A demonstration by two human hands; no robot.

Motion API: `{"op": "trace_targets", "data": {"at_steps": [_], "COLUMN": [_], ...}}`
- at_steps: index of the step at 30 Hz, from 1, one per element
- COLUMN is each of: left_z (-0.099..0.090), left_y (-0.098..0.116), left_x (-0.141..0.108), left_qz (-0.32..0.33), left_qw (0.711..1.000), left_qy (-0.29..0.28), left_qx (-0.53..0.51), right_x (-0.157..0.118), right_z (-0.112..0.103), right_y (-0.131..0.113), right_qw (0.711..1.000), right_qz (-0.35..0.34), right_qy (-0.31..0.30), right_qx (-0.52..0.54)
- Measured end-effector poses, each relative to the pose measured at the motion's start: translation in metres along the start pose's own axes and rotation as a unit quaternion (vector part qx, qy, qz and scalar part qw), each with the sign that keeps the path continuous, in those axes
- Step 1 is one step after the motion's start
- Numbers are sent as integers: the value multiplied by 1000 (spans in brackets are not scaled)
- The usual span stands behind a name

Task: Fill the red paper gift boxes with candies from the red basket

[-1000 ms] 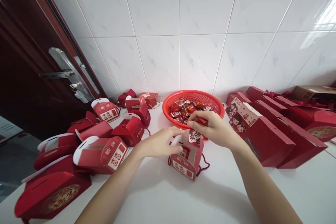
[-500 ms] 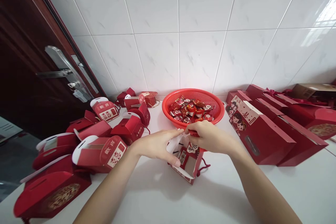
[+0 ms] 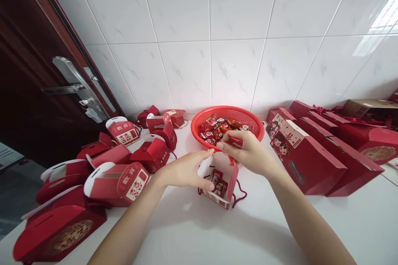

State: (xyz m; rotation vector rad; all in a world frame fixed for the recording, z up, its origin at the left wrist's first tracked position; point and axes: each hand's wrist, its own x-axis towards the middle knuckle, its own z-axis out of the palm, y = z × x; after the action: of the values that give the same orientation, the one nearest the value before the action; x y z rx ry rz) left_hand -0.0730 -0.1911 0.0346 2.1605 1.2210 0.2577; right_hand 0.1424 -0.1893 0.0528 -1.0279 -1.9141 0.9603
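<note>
A small red box point(image 3: 232, 180) with its top open stands on the white table, a dark red cord at its side. Wrapped candy point(image 3: 220, 182) lies inside it. My left hand point(image 3: 186, 170) grips the box's left side, thumb at the front edge and fingers behind. Above the box's back right edge, my right hand point(image 3: 245, 151) has its fingers pinched on a red wrapped candy point(image 3: 232, 160), partly hidden by the fingers. Just behind both hands sits a red plastic basket point(image 3: 196, 126) holding many wrapped candies point(image 3: 214, 126).
Several red gift boxes point(image 3: 133, 180) crowd the table's left side. Larger red boxes point(image 3: 311, 157) lean in a row at the right, with a cardboard box point(image 3: 360, 107) behind. A tiled wall point(image 3: 236, 66) closes the back; a dark door point(image 3: 27, 62) is at the left.
My right hand has lifted from inside the box to above its back right edge. More of the box's inside and the candy in it now shows. My left hand keeps its grip.
</note>
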Motion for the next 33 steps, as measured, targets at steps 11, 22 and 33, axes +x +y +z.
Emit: {"op": "trace_targets", "data": {"at_steps": [11, 22, 33], "left_z": [-1, 0, -2], "left_y": [1, -6, -3], "left_x": [-1, 1, 2], "left_qz": [-4, 8, 28], "left_qw": [1000, 999, 998], "left_qy": [8, 16, -23], "left_qx": [-10, -30, -58], "right_x": [4, 6, 3], "right_z": [11, 5, 23], "right_y": [8, 6, 20], "right_qw": [997, 956, 987], "right_qz": [-39, 76, -11], "right_qy": [5, -63, -162], "right_qx": [-60, 278, -23]}}
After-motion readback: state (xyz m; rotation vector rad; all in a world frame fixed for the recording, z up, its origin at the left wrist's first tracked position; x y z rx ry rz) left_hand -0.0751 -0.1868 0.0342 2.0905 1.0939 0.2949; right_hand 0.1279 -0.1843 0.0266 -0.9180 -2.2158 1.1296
